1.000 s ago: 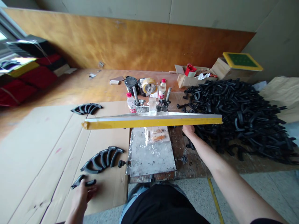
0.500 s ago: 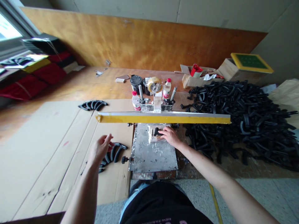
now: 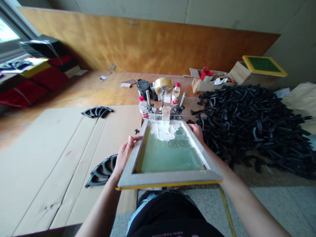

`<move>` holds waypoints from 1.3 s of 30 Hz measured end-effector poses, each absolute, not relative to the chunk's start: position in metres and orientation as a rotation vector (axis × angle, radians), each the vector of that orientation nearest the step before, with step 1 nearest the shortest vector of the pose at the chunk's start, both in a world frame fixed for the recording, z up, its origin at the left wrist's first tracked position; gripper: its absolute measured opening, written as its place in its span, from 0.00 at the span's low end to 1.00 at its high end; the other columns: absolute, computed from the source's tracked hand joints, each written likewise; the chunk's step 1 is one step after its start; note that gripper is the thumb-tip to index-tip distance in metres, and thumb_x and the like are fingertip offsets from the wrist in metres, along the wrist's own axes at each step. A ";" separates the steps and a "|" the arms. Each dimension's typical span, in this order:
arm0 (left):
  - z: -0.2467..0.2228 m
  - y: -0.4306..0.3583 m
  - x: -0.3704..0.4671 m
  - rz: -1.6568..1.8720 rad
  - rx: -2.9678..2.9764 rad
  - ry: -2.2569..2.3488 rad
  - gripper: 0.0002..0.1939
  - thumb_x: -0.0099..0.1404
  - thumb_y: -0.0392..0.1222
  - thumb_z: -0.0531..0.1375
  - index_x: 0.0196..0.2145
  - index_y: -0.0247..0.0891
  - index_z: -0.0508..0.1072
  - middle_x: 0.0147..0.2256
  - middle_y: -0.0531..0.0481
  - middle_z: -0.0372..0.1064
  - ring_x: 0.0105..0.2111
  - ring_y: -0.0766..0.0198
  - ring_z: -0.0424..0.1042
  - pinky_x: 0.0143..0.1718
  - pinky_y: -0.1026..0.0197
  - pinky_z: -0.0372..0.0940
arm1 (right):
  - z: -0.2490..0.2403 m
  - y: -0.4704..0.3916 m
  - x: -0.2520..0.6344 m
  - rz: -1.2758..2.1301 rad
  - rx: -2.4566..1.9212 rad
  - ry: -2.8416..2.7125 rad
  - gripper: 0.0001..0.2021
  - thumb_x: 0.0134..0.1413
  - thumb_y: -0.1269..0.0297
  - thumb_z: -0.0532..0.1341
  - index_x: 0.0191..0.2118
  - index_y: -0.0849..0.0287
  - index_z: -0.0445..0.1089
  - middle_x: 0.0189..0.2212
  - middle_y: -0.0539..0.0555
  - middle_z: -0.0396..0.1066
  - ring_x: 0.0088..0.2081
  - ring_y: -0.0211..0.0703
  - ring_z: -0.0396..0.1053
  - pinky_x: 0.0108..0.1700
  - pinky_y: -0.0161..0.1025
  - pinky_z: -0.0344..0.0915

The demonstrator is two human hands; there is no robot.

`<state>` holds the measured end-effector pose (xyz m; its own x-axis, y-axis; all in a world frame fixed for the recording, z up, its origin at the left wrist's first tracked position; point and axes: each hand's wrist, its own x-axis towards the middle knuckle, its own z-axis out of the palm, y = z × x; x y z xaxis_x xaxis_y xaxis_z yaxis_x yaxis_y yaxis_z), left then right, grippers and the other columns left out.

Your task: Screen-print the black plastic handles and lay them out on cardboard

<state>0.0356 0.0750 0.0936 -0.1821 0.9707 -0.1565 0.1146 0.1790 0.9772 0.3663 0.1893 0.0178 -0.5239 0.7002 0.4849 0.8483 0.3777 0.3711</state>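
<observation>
Flanking the rectangular grey-framed green mesh screen, left hand and right hand touch opposite sides toward its far end; whether clamped, cannot tell.

At twelve o'clock, a wooden panel stands behind the surface. At ten, window, with red bundles below. At two, open carton with red roll, beside a box bearing a green panel. At five, yellow floor stripe.
</observation>
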 end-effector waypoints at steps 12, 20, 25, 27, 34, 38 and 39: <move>-0.007 0.056 0.035 0.899 1.040 1.761 0.34 0.58 0.61 0.59 0.58 0.42 0.69 0.33 0.49 0.77 0.33 0.56 0.76 0.33 0.59 0.69 | 0.038 0.201 0.270 0.231 -1.314 -2.517 0.06 0.57 0.75 0.58 0.40 0.61 0.70 0.39 0.59 0.72 0.44 0.49 0.67 0.49 0.43 0.63; -0.005 0.055 0.035 0.904 1.019 1.748 0.34 0.57 0.62 0.59 0.56 0.40 0.71 0.34 0.47 0.77 0.33 0.56 0.76 0.33 0.59 0.69 | 0.043 0.170 0.303 0.341 -0.731 -2.753 0.06 0.53 0.75 0.59 0.33 0.58 0.71 0.31 0.52 0.72 0.37 0.43 0.67 0.41 0.37 0.62; 0.003 0.054 0.036 0.905 1.014 1.744 0.37 0.56 0.63 0.60 0.57 0.39 0.70 0.32 0.47 0.77 0.30 0.58 0.75 0.31 0.60 0.67 | 0.024 0.157 0.295 0.178 -0.773 -2.585 0.10 0.55 0.78 0.56 0.38 0.61 0.72 0.37 0.58 0.72 0.46 0.48 0.65 0.47 0.41 0.63; 0.006 0.054 0.036 0.899 1.013 1.747 0.38 0.55 0.64 0.60 0.57 0.39 0.70 0.32 0.47 0.77 0.29 0.58 0.74 0.30 0.60 0.67 | 0.020 0.151 0.298 0.221 -0.691 -2.596 0.09 0.56 0.77 0.57 0.38 0.61 0.72 0.36 0.57 0.72 0.45 0.47 0.66 0.47 0.41 0.64; 0.041 0.052 0.035 0.879 0.993 1.645 0.41 0.57 0.65 0.59 0.62 0.41 0.64 0.32 0.50 0.76 0.29 0.61 0.73 0.29 0.63 0.64 | 0.065 0.212 0.282 0.241 -1.255 -2.412 0.21 0.57 0.60 0.64 0.57 0.52 0.67 0.39 0.55 0.76 0.41 0.46 0.71 0.44 0.39 0.65; 0.077 0.059 0.032 0.990 0.999 1.568 0.37 0.60 0.68 0.55 0.57 0.40 0.71 0.37 0.49 0.76 0.32 0.61 0.72 0.32 0.63 0.64 | 0.094 0.252 0.301 0.136 -1.540 -2.263 0.26 0.60 0.56 0.61 0.63 0.48 0.60 0.40 0.55 0.77 0.40 0.49 0.73 0.44 0.41 0.64; 0.085 0.063 0.033 1.017 0.983 1.552 0.37 0.60 0.69 0.54 0.55 0.39 0.72 0.35 0.49 0.76 0.30 0.62 0.71 0.30 0.63 0.64 | 0.096 0.257 0.314 0.120 -1.575 -2.175 0.24 0.61 0.55 0.59 0.62 0.48 0.62 0.40 0.55 0.77 0.40 0.49 0.73 0.44 0.42 0.64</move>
<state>0.0328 0.0631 0.0850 -0.1745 0.9388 -0.2968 0.1028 0.3172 0.9428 0.3144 0.2568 0.0964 -0.2468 0.9198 0.3050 0.8808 0.3442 -0.3252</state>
